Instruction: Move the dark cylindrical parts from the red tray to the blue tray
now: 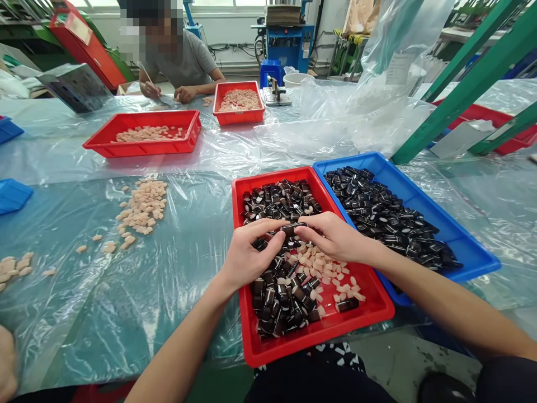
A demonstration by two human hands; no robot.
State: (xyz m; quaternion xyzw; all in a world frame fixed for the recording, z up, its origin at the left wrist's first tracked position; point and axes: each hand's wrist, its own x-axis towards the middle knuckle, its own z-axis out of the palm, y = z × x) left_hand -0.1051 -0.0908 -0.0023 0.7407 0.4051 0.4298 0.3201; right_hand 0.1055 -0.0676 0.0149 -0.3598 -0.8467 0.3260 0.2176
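Table [168, 268], red tray [293, 347]: left hand [247, 254], right hand [335, 238] pinch black cap [291, 228] between them.

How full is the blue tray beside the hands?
Partly full: the blue tray holds a loose layer of small black pieces along its middle, with bare blue floor showing at its edges.

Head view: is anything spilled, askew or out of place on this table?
Yes. Loose pink pieces lie scattered on the plastic sheet at left, outside any tray, like a spill. The near red tray also seems to overhang the sheet's near edge.
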